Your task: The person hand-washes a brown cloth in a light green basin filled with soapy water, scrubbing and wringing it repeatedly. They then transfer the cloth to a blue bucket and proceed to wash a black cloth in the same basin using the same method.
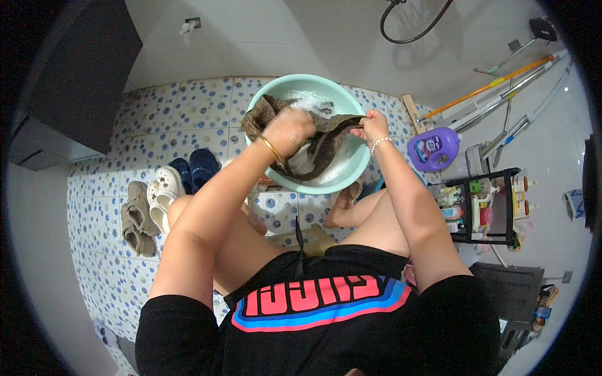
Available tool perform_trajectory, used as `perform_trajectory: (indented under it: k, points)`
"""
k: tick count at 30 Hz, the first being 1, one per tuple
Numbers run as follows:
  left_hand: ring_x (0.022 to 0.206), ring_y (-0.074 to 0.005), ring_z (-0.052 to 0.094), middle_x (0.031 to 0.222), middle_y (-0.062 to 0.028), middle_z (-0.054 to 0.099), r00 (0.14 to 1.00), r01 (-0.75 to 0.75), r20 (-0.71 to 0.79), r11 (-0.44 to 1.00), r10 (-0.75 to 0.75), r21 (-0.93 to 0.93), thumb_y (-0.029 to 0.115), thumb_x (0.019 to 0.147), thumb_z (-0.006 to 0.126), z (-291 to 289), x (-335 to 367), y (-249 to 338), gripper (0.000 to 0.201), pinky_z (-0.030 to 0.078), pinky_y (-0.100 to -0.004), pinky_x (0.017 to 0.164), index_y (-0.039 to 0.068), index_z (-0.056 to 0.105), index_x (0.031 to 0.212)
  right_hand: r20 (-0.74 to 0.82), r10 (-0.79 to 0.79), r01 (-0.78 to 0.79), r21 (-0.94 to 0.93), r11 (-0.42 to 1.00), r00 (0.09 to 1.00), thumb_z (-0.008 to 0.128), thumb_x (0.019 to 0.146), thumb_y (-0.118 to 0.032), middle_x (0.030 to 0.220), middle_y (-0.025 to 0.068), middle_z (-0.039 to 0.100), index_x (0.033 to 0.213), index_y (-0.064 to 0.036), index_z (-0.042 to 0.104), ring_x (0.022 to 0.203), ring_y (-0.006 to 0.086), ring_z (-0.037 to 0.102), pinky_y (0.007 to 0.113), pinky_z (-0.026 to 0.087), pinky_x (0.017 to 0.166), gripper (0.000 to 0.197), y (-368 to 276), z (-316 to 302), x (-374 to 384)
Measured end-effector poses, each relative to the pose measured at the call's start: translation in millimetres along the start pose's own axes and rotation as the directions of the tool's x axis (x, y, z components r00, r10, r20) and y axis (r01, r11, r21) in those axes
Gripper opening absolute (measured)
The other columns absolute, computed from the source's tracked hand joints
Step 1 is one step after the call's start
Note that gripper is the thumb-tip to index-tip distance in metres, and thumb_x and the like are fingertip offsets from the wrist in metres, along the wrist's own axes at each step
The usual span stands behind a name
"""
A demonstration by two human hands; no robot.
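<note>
A dark brown wet cloth (326, 154), perhaps a garment, lies bunched in a pale green basin (359, 164) with white suds (308, 100). My left hand (290, 131), below a gold bangle, is curled on the cloth over the middle of the basin, slightly smeared by motion; its fingertips are hidden. At the basin's right rim my right hand (374, 125), with a beaded bracelet at the wrist, pinches one end of the cloth. The strip between the two hands is raised, and another fold rises near the left rim.
To the right stand a purple detergent jug (433, 149), a black rack (467, 210) of bottles and several long-handled cleaning tools (495, 81). White clogs (164, 191), blue slippers (204, 168) and grey shoes (139, 216) sit left on the dotted tile floor (204, 103). A dark cabinet (81, 81) fills the upper left.
</note>
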State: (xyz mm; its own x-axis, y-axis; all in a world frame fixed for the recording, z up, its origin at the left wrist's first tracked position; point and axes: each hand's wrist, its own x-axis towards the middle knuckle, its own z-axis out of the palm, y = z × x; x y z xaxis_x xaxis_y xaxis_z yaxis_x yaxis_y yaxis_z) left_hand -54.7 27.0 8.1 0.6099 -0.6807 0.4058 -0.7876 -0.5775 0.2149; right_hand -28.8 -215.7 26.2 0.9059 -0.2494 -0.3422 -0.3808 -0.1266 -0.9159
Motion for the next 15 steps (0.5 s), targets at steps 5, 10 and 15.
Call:
perform_trajectory:
  k: [5, 10, 15]
  points:
    - [0.100, -0.0217, 0.045, 0.097, -0.0028, 0.056, 0.751, 0.010, 0.641, 0.973, -0.159, 0.230, 0.035, 0.059, 0.069, 7, -11, 10, 0.041, 0.036, -0.0374, 0.086, 0.014, 0.060, 0.093, -0.022, 0.039, -0.044, -0.232, 0.972, 0.999, 0.042, 0.073, 0.006, 0.070, 0.0115, 0.051, 0.081, -0.0043, 0.041, 0.050, 0.0239, 0.058, 0.030, 0.047, 0.039, 0.013, 9, 0, 10]
    - [0.103, -0.0175, 0.044, 0.093, 0.0002, 0.058, 0.781, 0.222, 0.449, 0.864, -0.435, 0.451, 0.028, 0.066, 0.064, 7, -27, -10, 0.022, 0.018, -0.0506, 0.098, 0.017, 0.064, 0.085, 0.227, -0.152, 0.264, -0.914, 0.309, 0.962, 0.055, 0.071, -0.003, 0.090, 0.0159, 0.055, 0.096, -0.0060, 0.044, 0.088, 0.0331, 0.053, 0.037, 0.043, 0.078, 0.027, 27, -5, 10]
    - [0.097, -0.0165, 0.048, 0.083, -0.0005, 0.060, 0.801, 0.290, 0.375, 0.851, -0.466, 0.437, 0.018, 0.076, 0.050, -3, -26, -17, 0.016, 0.018, -0.0545, 0.097, 0.016, 0.065, 0.079, 0.455, -0.148, 0.476, -0.863, 0.167, 0.878, 0.065, 0.064, -0.009, 0.129, 0.0149, 0.030, 0.091, -0.0101, 0.047, 0.119, 0.0285, 0.029, 0.041, 0.030, 0.092, 0.033, 38, 0, -8]
